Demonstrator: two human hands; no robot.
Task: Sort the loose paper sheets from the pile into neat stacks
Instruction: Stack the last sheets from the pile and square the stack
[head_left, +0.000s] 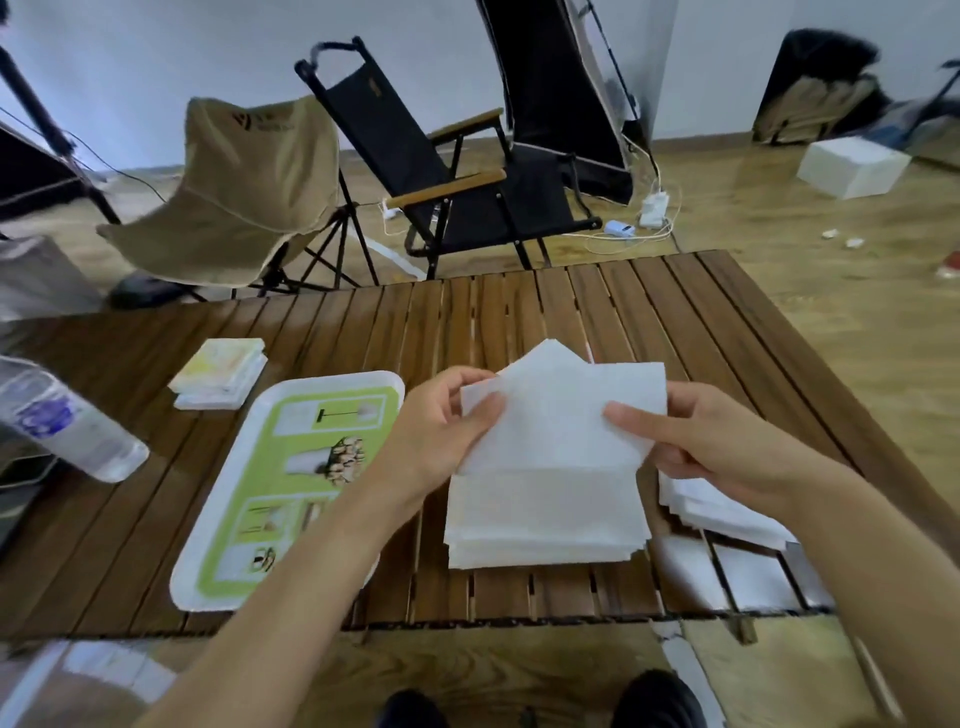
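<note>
Slatted table (623, 296): left hand (447, 415) and right hand (696, 441) each pinch white sheets (561, 415) above a squared stack (540, 519), loose pile (722, 512) beside it under the right wrist, tray (337, 378), bottle (67, 421) and small pad (221, 371) at left.

1. No words or numbers can be read anywhere.
2. The tan chair (244, 176) has a dark logo and small letters near its top, too blurry to read.
3. The bottle (72, 423) has a label with blue print, all blurred.
4. The tray (332, 378) shows green boxes with little pictures, but no clear words.
5. The paper sheets (561, 415) are plain white.
</note>
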